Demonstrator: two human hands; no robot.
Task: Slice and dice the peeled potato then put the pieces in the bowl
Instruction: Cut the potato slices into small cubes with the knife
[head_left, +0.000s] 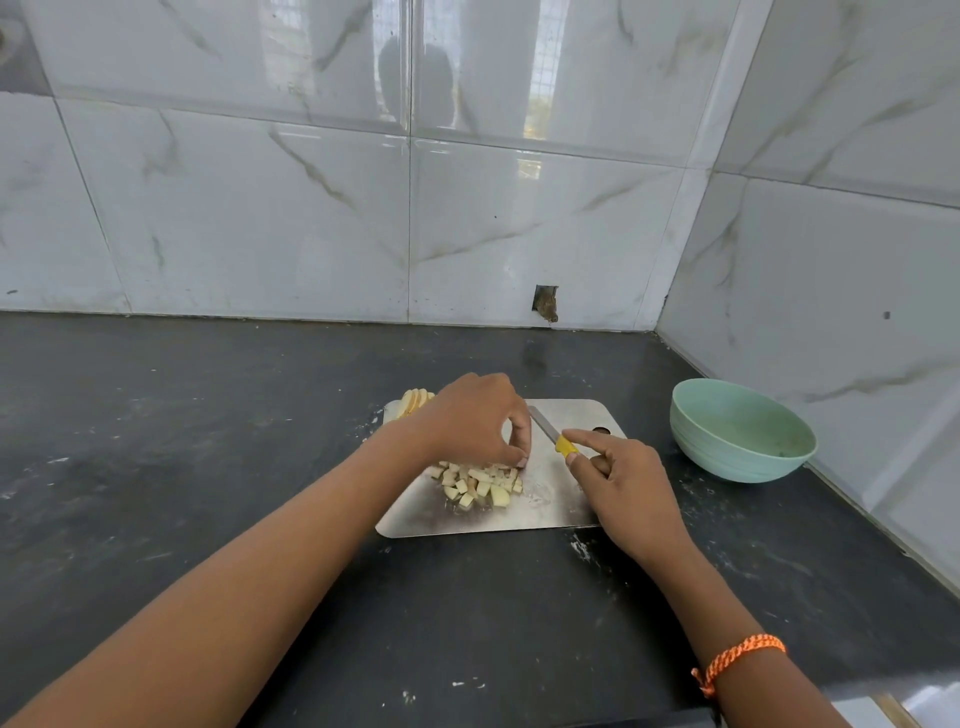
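surface dark, lower frame | board centre | bowl right of board, apart | left hand arched, fingertips curled onto dice mid-board | right hand grips knife, forefinger extended, blade pointing up-left | slices board's upper-left corner

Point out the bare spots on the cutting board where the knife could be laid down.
The cutting board is bare along its far right corner, beyond the knife, and on the near strip below the diced potato. The middle is crowded by the dice and both hands; the potato slices fill the far left corner.
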